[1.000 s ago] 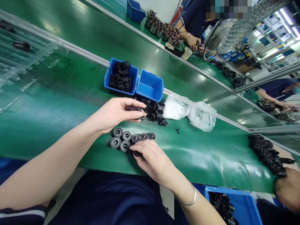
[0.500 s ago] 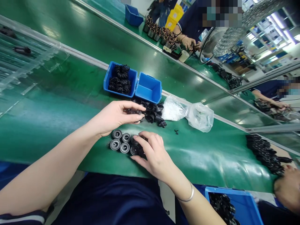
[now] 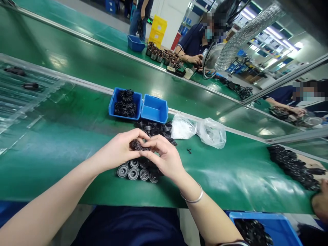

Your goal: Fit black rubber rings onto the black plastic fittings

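Note:
My left hand is closed around several small black discs with swirling vanes. My right hand meets it from the right, thumb and fingers pinched at the end of these discs; its fingertips are partly hidden. Just below both hands, round black cups stand upright in rows on the green work surface. Swirl vanes show inside a cup in the front row, while those farther left show a plain ring and centre. My right hand covers part of the back row.
Behind my hands lies a pile of black parts. Past it stand a blue bin with black cable rings and another blue bin. Clear plastic bags lie right of these. A blue crate sits at lower right; co-workers sit opposite.
My right hand has risen from the cups to meet my left hand at the vaned discs. My left hand has come away from the pile toward me. The view has tilted up slightly.

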Tool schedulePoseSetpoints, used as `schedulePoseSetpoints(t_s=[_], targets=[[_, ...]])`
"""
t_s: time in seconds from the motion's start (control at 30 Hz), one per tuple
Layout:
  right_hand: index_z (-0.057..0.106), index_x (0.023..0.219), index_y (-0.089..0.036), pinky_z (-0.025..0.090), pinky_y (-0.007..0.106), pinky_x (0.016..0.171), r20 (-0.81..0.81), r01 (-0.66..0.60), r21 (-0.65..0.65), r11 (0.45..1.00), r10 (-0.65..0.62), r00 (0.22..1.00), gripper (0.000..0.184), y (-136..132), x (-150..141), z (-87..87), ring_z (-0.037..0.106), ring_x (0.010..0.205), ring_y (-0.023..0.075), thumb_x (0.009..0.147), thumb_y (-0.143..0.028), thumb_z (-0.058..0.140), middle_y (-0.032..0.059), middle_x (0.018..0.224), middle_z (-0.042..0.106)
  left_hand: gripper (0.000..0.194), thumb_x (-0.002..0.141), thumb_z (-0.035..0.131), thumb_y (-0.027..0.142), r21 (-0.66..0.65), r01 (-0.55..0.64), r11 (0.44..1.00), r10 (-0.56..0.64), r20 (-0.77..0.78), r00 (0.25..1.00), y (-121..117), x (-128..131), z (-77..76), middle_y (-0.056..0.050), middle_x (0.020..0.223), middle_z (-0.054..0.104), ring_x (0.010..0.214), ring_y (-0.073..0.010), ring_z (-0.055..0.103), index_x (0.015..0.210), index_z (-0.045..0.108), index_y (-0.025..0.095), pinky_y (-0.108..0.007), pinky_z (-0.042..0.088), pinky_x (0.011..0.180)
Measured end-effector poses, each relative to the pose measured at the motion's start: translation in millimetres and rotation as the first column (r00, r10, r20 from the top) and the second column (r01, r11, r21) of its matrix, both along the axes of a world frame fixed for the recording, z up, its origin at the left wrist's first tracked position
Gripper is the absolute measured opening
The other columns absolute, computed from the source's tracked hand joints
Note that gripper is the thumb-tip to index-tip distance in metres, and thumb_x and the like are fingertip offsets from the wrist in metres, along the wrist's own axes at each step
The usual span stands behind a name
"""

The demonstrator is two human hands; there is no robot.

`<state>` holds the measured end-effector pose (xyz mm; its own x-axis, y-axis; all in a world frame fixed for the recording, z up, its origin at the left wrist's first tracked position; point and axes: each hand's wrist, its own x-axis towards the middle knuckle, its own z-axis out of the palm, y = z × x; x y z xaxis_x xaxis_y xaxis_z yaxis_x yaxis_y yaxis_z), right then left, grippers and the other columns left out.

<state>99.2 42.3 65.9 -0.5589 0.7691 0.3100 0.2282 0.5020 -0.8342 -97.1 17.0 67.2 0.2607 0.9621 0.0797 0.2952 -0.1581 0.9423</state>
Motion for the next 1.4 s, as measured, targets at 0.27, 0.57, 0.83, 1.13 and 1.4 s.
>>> schedulePoseSetpoints(t_s=[0.27,0.57,0.83,1.13,1.4], targets=[[0.059,0.106,-0.022,0.054,0.031,0.078,0.108,-0.096,-0.056,0.994,0.101,0.989,0.015,-1.2,0.3,2.8,0.061,0.083,0.0142,0.092,-0.016,0.061,0.003,0.097,0.063,0.028,0.074,0.083,0.034,-0.215,-0.415,0.884,0.468,0.396,0.79,7.8,-25.6,-0.3,-0.005,0.092,0.074,0.092,-0.0224,0.072,0.091,0.067,0.017,-0.037,0.059,0.086],[0.054,0.12,-0.02,0.049,0.037,0.098,0.362,-0.348,0.064,0.935,0.303,0.882,0.029,-15.4,-3.2,-5.4,0.059,0.105,0.0184,0.093,-0.007,0.056,0.0066,0.11,0.064,0.013,0.083,0.067,0.014,-0.325,-0.27,0.907,0.417,0.593,0.688,8.2,-17.7,-2.6,-0.006,0.099,0.072,0.113,-0.025,0.068,0.096,0.067,0.012,-0.039,0.058,0.099],[0.053,0.12,-0.018,0.05,0.037,0.095,0.421,-0.379,0.151,0.913,0.288,0.86,0.025,-12.8,-5.8,-5.7,0.059,0.102,0.0192,0.096,-0.011,0.054,0.0077,0.111,0.066,0.019,0.082,0.069,0.015,-0.345,-0.174,0.923,0.347,0.542,0.766,7.7,-16.7,-9.1,-0.007,0.104,0.074,0.109,-0.0252,0.07,0.102,0.068,0.013,-0.043,0.058,0.099],[0.052,0.126,-0.017,0.048,0.041,0.101,0.534,-0.462,0.148,0.875,0.323,0.782,0.029,-10.4,-8.1,2.9,0.056,0.107,0.0221,0.098,-0.012,0.051,0.0098,0.115,0.063,0.024,0.081,0.072,0.019,-0.296,-0.193,0.935,0.314,0.448,0.837,8.0,-16.6,-15.0,-0.007,0.101,0.076,0.102,-0.0239,0.072,0.105,0.068,0.016,-0.043,0.059,0.095],[0.051,0.127,-0.021,0.049,0.045,0.1,0.498,-0.44,0.127,0.889,0.327,0.803,0.032,-6.5,-7.2,9.5,0.056,0.111,0.0243,0.096,-0.023,0.059,0.0106,0.12,0.061,0.025,0.079,0.074,0.019,-0.288,-0.198,0.937,0.306,0.404,0.862,5.9,-19.5,-11.2,-0.004,0.1,0.076,0.095,-0.0194,0.072,0.103,0.07,0.019,-0.038,0.057,0.093]])
